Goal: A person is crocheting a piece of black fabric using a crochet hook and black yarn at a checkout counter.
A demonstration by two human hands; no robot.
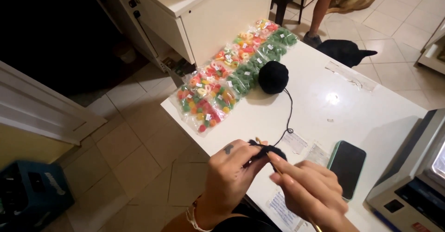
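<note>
Left hand (229,178) pinched shut on small black crochet piece (265,151). Right hand (309,190) closed around crochet hook (278,171). Black yarn ball (273,77) far on white table (371,120).

The yarn ball (273,76) and its crocheted piece (265,149) are black. The candy bags (204,97) mix red, orange, yellow and green; the table (324,116) is white, the phone (347,166) black-screened, mint-edged.
</note>
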